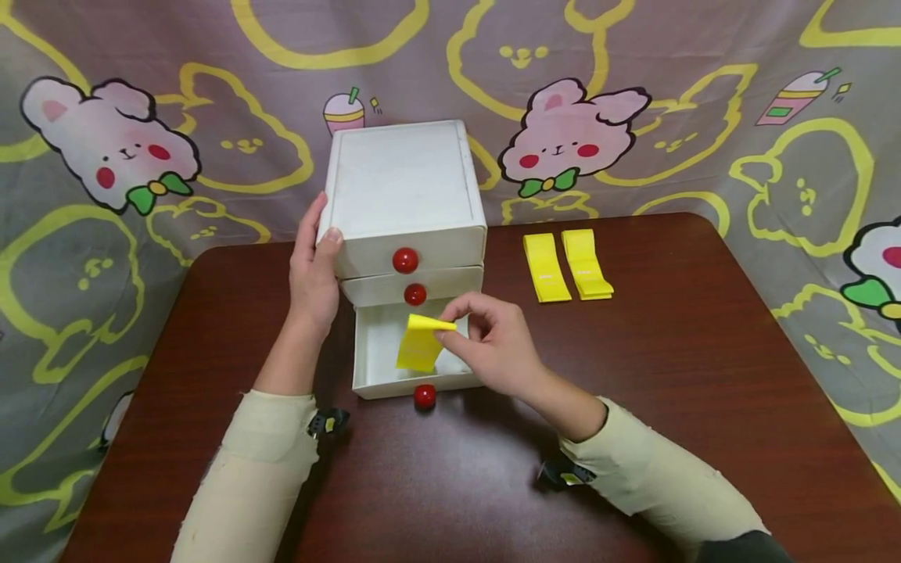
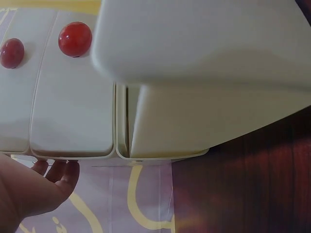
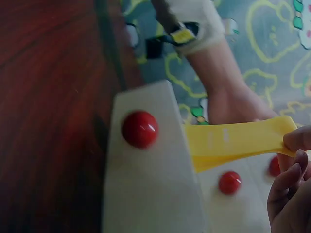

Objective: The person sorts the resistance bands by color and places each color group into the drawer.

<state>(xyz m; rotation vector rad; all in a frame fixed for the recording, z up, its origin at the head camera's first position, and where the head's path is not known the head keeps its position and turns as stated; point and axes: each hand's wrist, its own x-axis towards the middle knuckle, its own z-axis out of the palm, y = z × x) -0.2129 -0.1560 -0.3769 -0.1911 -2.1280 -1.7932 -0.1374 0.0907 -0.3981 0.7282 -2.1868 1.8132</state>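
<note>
My right hand [image 1: 496,340] pinches one end of a yellow elastic loop band [image 1: 420,344] between thumb and fingers. The band hangs over the pulled-out bottom drawer [image 1: 376,344] of a small white drawer cabinet [image 1: 401,180]. In the right wrist view the band [image 3: 233,141] stretches out flat behind the drawer front [image 3: 150,189], its lower end hidden. On the cabinet's left side rests my left hand [image 1: 313,274], fingers along the wall and thumb at the front top corner. The left wrist view shows its fingertips [image 2: 72,174] against the side.
Two more folded yellow bands, one [image 1: 546,267] beside the other [image 1: 587,264], lie on the brown table [image 1: 669,375] right of the cabinet. Each drawer has a red knob [image 1: 425,396]; the upper two drawers are closed. A patterned cloth [image 1: 422,47] hangs behind.
</note>
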